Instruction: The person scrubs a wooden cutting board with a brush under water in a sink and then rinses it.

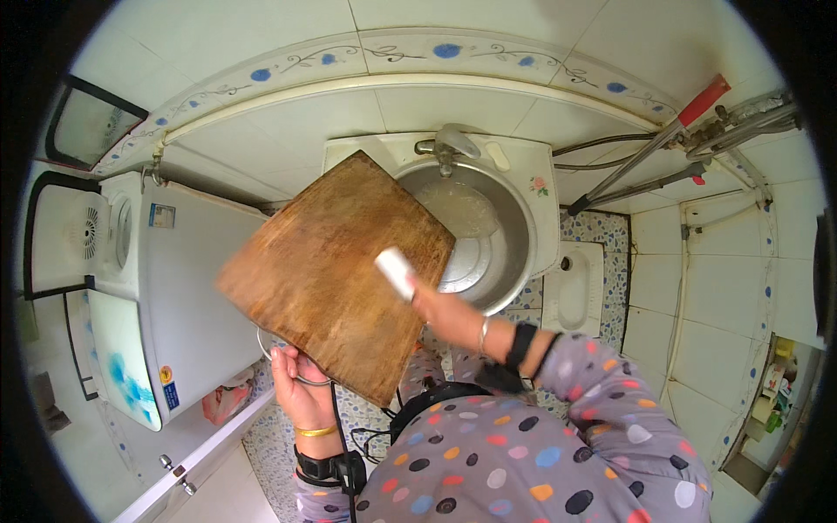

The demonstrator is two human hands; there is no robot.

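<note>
A square brown wooden cutting board [327, 242] is tilted in front of me, its right corner over the round metal sink basin [520, 261]. My left hand [302, 389] grips the board's lower left edge, where a thin metal loop [263, 341] shows. In my right hand [448, 317] is a small white block [394, 271], perhaps a sponge; motion blurs both. The block is over the board's face, but whether it touches the wood I cannot tell. Cloudy water [458, 206] lies in the basin, below the faucet [451, 147].
At the left stands a white washing machine [203, 281], with a red plastic bag [227, 400] on the floor nearby. A pale soap bar [497, 157] lies beside the faucet. Right of the sink are a squat toilet [575, 294] and a long red-ended handle [641, 153] leaning against the wall.
</note>
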